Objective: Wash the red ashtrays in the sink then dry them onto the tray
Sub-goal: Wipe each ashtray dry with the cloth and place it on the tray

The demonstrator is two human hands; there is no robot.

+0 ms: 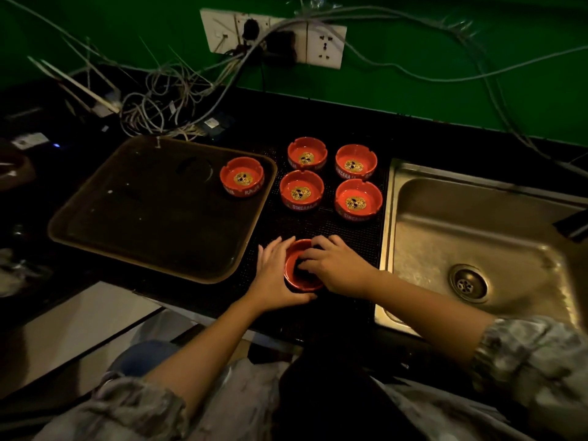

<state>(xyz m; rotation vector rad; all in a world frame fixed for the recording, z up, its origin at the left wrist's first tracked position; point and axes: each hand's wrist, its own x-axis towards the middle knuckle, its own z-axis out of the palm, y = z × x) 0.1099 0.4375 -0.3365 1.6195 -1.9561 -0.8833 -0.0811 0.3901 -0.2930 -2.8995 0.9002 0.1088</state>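
Note:
My left hand (275, 275) grips a red ashtray (300, 281) by its left side, low over the black mat near the counter's front edge. My right hand (339, 265) has its fingers curled into the ashtray's bowl, pressing a dark cloth (302, 265) inside it. One red ashtray (241, 180) with a gold emblem stands in the far right corner of the brown tray (143, 224). Several more red ashtrays (301, 190) stand upright on the mat between the tray and the steel sink (477, 224).
The sink's drain (467, 283) lies to the right of my hands. A tangle of cables (165, 100) and a wall socket strip (273, 38) sit behind the tray against the green wall. Dark objects line the counter's left end.

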